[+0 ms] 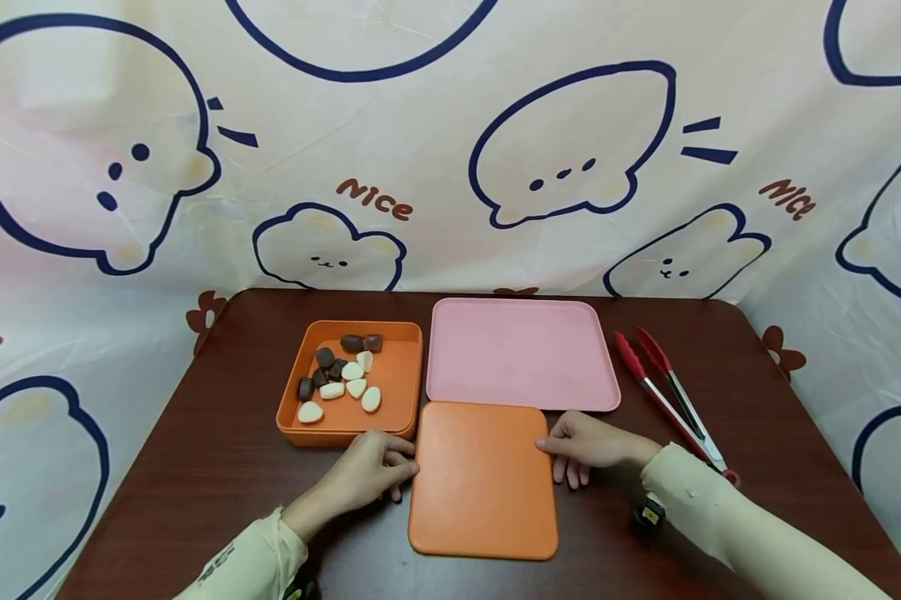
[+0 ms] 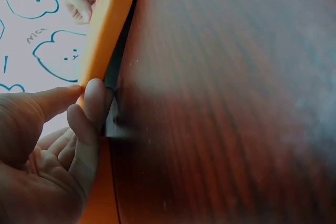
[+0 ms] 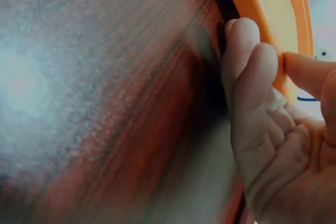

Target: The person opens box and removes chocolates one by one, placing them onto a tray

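Orange plastic lid (image 1: 483,479) lies flat on the dark wooden table (image 1: 195,467), just at 6 o'clock of the pink tray (image 1: 521,354). The left hand (image 1: 371,471) pinches the lid's left edge, thumb on top and curled fingers (image 2: 92,103) under the rim. The right hand (image 1: 588,446) pinches the right edge the same way, fingers (image 3: 244,51) bent against it. At 10 o'clock of the lid sits the orange box (image 1: 401,383) holding brown and white sweets (image 1: 341,375). Red-tipped tongs (image 1: 668,392) lie at 3 o'clock of the tray.
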